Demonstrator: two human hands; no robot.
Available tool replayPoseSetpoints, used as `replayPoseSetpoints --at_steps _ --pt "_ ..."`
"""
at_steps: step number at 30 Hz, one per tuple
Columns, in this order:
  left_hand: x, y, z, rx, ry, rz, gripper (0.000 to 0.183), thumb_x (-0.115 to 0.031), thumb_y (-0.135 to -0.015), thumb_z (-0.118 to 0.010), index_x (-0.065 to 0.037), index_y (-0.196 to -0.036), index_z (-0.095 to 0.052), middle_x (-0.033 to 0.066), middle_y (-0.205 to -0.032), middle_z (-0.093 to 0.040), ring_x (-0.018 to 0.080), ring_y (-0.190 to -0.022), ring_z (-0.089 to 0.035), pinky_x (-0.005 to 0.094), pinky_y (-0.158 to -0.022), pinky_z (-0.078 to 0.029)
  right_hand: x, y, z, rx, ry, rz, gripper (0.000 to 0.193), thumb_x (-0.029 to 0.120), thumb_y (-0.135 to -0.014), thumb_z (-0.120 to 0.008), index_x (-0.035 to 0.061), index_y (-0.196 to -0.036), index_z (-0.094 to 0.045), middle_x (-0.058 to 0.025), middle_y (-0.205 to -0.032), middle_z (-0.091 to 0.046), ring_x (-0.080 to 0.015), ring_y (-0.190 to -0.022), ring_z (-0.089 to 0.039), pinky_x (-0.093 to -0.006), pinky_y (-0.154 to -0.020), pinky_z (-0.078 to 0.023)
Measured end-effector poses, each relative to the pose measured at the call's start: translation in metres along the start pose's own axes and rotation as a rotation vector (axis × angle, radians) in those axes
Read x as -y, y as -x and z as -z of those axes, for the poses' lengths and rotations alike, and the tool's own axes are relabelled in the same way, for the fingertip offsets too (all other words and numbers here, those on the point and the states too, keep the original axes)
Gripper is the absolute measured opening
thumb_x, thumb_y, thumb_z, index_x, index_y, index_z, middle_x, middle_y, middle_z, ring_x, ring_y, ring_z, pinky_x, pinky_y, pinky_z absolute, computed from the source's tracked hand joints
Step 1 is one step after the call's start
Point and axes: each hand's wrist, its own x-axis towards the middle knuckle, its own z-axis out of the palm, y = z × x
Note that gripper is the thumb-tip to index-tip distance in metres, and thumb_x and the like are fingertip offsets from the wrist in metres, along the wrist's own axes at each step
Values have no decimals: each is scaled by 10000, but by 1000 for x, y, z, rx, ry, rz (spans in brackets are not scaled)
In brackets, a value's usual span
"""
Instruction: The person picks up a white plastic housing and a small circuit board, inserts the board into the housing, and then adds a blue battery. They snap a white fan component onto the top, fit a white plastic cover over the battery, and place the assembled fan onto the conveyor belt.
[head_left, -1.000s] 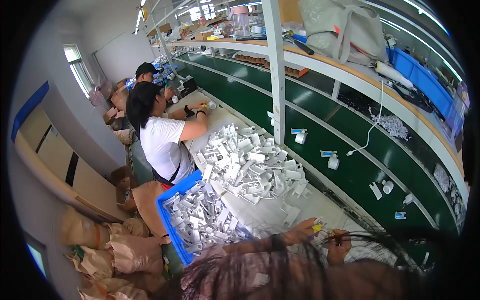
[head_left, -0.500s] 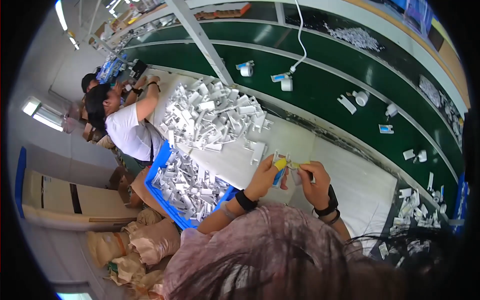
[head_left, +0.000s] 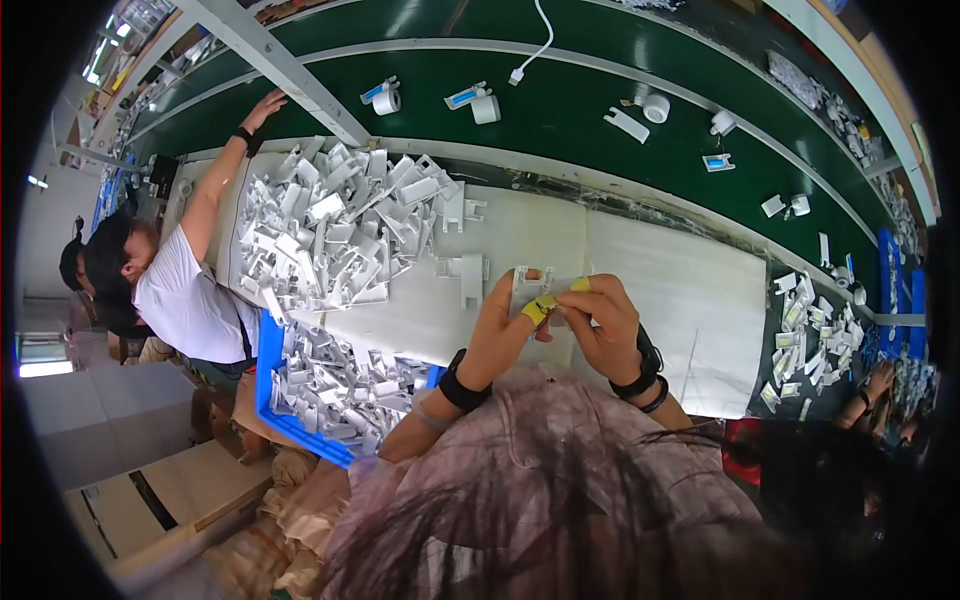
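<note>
My left hand (head_left: 492, 335) is closed around a white plastic bracket (head_left: 531, 283), its notched end sticking up past the fingers. Beside it, my right hand (head_left: 607, 335) pinches at the bracket's near side; the fingertips hide what is between them. Yellow coverings (head_left: 541, 307) wrap fingers on both hands. Several loose white brackets (head_left: 464, 272) lie on the pale worktop just left of my hands. Farther left rises a large heap of similar white parts (head_left: 330, 225).
A blue crate (head_left: 268, 380) full of white parts stands at the left. Beyond the worktop (head_left: 680, 310) runs a green conveyor belt (head_left: 570, 90) carrying spaced-out parts. More parts (head_left: 815, 325) lie at the right. A metal post (head_left: 270, 60) and a co-worker (head_left: 195, 295) are at the left.
My view has shifted, so the scene sits differently. The bracket's blue face no longer shows; its white side does. The co-worker's arm now stretches out toward the belt.
</note>
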Motion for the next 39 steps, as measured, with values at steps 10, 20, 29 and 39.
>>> replayPoseSetpoints --at_steps 10,20,29,39 --pt "-5 -7 21 65 -121 -26 454 43 -854 -408 -21 -1303 -387 92 -1025 -597 136 -818 -598 307 -739 -544 -2 -10 -19 13 35 -30 217 -64 -752 -718 36 -937 -661 -93 -944 -559 -235 -842 -569 -298 -676 -500" --pt "-1 -15 25 130 -348 -160 432 23 -857 -445 -1 -1287 -406 85 -1036 -592 125 -894 -588 288 -753 -535 -12 -9 -22 -17 41 -31 245 -82 -728 -720 49 -929 -669 -84 -959 -570 -254 -885 -552 -314 -700 -490" --pt "-5 -14 12 149 -191 -50 398 18 -872 -440 -8 -1266 -399 69 -1009 -580 117 -808 -580 260 -721 -511 -13 1 -20 -105 -154 -208 222 -45 -726 -733 73 -910 -696 -60 -942 -579 -259 -915 -535 -332 -743 -472" --pt "1 -14 7 137 -178 -65 358 6 -891 -439 -4 -1247 -405 65 -1007 -577 107 -796 -577 253 -706 -502 -20 2 -16 -86 -80 -153 213 -11 -726 -743 90 -910 -705 -54 -883 -594 -273 -909 -537 -372 -828 -445"
